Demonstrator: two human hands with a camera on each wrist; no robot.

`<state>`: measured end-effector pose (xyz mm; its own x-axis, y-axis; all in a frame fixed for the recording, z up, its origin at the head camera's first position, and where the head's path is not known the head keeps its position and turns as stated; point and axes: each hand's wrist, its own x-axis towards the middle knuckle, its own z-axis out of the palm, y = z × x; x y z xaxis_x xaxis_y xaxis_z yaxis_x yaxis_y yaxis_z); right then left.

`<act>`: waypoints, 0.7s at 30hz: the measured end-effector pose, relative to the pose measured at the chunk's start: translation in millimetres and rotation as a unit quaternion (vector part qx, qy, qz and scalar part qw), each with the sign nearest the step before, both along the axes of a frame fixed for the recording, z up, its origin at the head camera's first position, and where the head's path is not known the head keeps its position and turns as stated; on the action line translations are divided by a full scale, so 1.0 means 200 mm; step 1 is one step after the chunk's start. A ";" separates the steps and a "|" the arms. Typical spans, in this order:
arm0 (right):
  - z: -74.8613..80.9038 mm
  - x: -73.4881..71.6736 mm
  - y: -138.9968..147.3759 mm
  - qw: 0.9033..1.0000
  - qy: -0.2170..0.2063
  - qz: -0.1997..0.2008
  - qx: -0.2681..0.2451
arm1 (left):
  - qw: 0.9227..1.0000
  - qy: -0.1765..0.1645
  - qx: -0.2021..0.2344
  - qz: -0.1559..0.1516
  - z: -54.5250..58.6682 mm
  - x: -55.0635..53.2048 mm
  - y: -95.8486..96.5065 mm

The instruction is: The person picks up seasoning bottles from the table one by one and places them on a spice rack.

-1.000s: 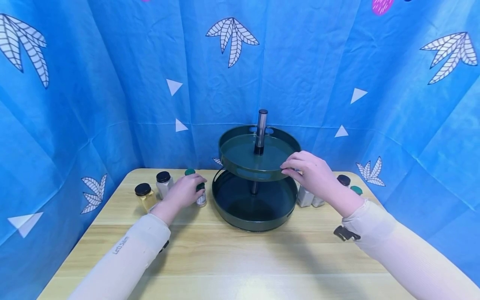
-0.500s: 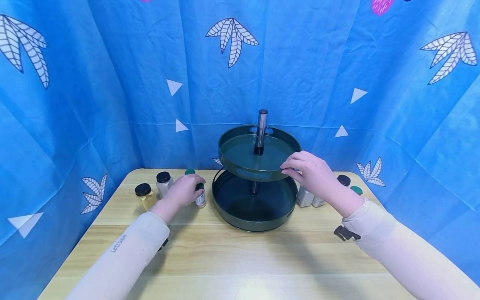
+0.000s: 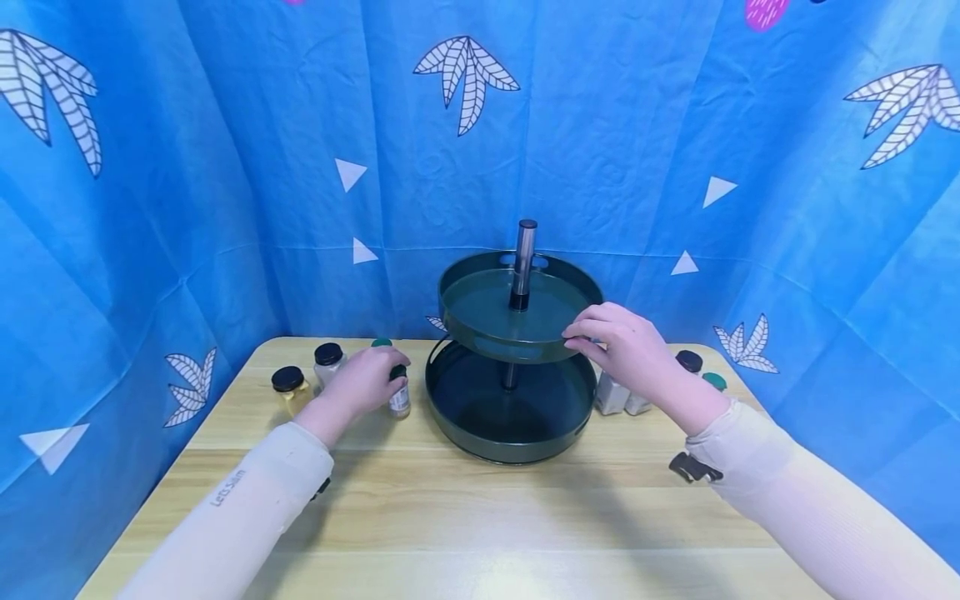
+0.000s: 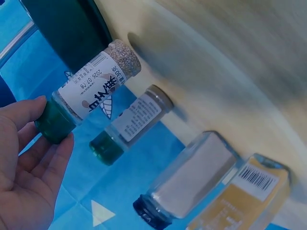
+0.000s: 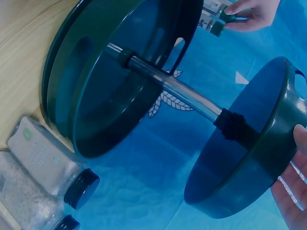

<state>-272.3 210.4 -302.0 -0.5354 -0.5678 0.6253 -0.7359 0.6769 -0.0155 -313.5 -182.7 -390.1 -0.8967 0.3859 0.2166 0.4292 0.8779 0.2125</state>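
In the head view my left hand [image 3: 363, 382] pinches the green cap of a small spice jar [image 3: 400, 402] left of a dark green two-tier round tray [image 3: 510, 450]. The left wrist view shows the thumb and fingers around that cap [image 4: 55, 119]; the jar [image 4: 96, 84] has a white label and coarse grains inside, its base close over the table. My right hand [image 3: 618, 346] grips the front right rim of the upper tier [image 3: 517, 343]. The right wrist view has the thumb [image 5: 301, 139] on that tier's wall, some fingers partly cut off. Both tiers hold nothing.
Beside the held jar stand another green-capped jar [image 4: 132, 124], a black-capped jar of pale powder [image 4: 192, 172] and a yellow one [image 4: 244, 196]. Right of the tray, more jars [image 3: 611, 393] are partly behind my right hand. A blue curtain [image 3: 480, 167] backs the wooden table [image 3: 450, 533].
My left hand and the pinched spice jar have shifted very slightly left and toward me. My right hand stays at the upper tier's rim, and the tray has not moved.
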 end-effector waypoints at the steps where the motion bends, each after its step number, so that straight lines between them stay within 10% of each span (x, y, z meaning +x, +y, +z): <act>1: 0.00 0.00 0.00 1.000 0.000 -0.001 0.000 | 1.000 0.000 -0.002 -0.002 0.01 0.00 0.00; 21: 0.00 -0.01 0.00 1.000 -0.005 0.002 -0.001 | 0.999 0.031 -0.025 -0.023 0.22 0.05 0.02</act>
